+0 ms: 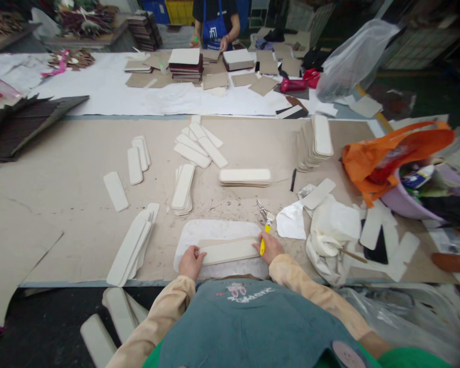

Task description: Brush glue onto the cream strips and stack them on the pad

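My left hand (191,262) pinches the left end of a long cream strip (230,251), thumb on top. My right hand (271,247) grips the strip's right end, and a yellow-handled tool (266,239) lies at its fingers, pointing away from me. Beneath the strip, another strip's edge shows, and both rest over a white rounded sheet (222,229) near the table's front edge. Metal scissors (262,209) lie just beyond the tool. A low stack of cream strips (245,177) sits farther up the table.
Fanned strips (132,248) lie left, with more piles (183,188) beyond. At right are a tall stack (322,135), a black pen (293,180), white cloth (333,230), an orange bag (391,153) and a purple basin (414,202). A person (216,25) stands across the far table.
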Action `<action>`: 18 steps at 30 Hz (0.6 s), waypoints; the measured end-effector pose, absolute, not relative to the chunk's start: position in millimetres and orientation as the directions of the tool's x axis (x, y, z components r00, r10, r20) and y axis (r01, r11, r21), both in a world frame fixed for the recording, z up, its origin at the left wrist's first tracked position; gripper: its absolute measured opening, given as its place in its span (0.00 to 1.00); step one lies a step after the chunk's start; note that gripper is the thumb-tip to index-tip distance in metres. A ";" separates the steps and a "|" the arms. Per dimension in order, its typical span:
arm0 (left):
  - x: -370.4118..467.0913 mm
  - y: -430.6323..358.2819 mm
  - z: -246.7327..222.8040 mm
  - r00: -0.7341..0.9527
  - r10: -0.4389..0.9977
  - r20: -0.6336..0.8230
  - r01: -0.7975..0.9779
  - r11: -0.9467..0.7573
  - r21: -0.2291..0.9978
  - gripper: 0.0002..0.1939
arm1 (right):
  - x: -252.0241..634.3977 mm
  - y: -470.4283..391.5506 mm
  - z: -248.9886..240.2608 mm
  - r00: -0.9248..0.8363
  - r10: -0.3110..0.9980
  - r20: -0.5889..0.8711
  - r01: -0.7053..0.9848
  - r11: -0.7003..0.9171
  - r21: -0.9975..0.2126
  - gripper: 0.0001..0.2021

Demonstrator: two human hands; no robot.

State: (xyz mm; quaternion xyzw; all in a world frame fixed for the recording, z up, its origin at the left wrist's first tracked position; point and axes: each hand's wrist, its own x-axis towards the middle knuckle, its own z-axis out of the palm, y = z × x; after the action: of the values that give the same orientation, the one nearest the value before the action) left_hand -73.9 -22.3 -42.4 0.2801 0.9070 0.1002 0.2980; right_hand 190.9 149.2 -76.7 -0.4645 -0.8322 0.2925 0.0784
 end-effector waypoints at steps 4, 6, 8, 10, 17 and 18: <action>-75.0 -22.9 -44.0 -0.659 0.576 -0.484 0.459 0.818 0.348 0.10 | 193.8 148.4 -78.3 -0.546 0.827 -0.131 0.724 0.388 -0.570 0.10; -75.1 -22.8 -43.8 -0.656 0.579 -0.485 0.462 0.815 0.349 0.10 | 192.9 146.7 -79.4 -0.552 0.823 -0.134 0.717 0.386 -0.581 0.10; -74.9 -22.6 -43.4 -0.653 0.583 -0.483 0.465 0.812 0.352 0.10 | 191.2 144.8 -80.3 -0.554 0.821 -0.137 0.712 0.382 -0.589 0.09; -74.4 -22.5 -42.9 -0.652 0.588 -0.479 0.469 0.809 0.355 0.10 | 189.4 143.4 -81.0 -0.548 0.825 -0.136 0.711 0.374 -0.595 0.09; -73.9 -23.6 -44.0 -0.654 0.593 -0.470 0.475 0.805 0.355 0.11 | 189.5 140.9 -83.4 -0.481 0.867 -0.129 0.729 0.314 -0.609 0.11; -74.0 -23.9 -44.3 -0.654 0.592 -0.470 0.475 0.806 0.353 0.12 | 190.0 140.8 -84.0 -0.468 0.874 -0.131 0.733 0.301 -0.610 0.11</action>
State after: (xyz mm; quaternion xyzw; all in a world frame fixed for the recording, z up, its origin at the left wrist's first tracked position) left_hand -74.0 -23.9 -44.3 0.2950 0.9040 0.0999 0.2928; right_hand 190.0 140.8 -84.0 -0.5029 -0.7985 0.3108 0.1135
